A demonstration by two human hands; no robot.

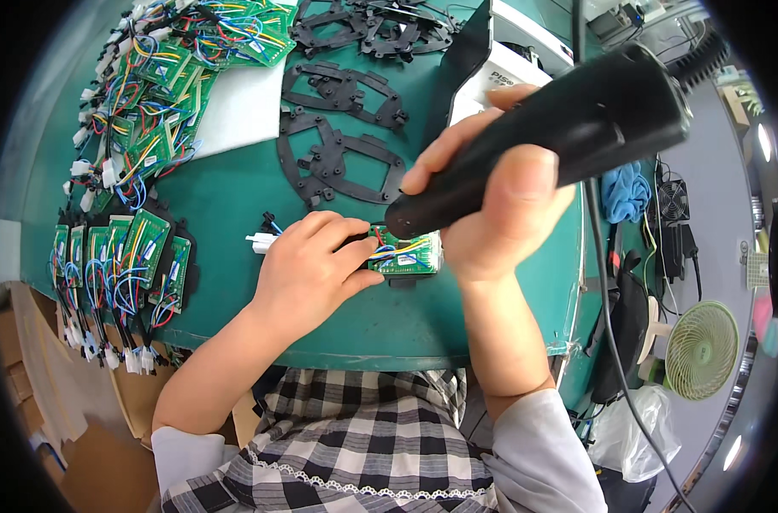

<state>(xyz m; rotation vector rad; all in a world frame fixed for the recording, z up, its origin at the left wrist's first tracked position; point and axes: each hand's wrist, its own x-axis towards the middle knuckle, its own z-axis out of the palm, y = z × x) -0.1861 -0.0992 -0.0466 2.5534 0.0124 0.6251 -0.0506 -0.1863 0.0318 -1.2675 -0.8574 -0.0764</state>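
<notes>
- the circuit board [413, 260], green with red, blue and yellow wires, is on the green worktop [363, 325], in front of the person.
- the left hand [312, 267] is at its left end, fingers bent and pinching that end against the thumb.
- a white connector [259, 243] lies just beyond the left hand.
- the right hand [502, 214] has its fingers wrapped around a black handheld tool [568, 128], whose narrow end is over the board; its tip is hidden.
- a white machine [502, 61] behind the right hand bears dark lettering on its sloping face.
- the fan [701, 350] at the right has a small mark on its hub, too small to read.
- black plastic frames [327, 160] lie ahead; a heap of wired boards [171, 94] and a row of boards [145, 239], some with small white labels, sit at the left.
</notes>
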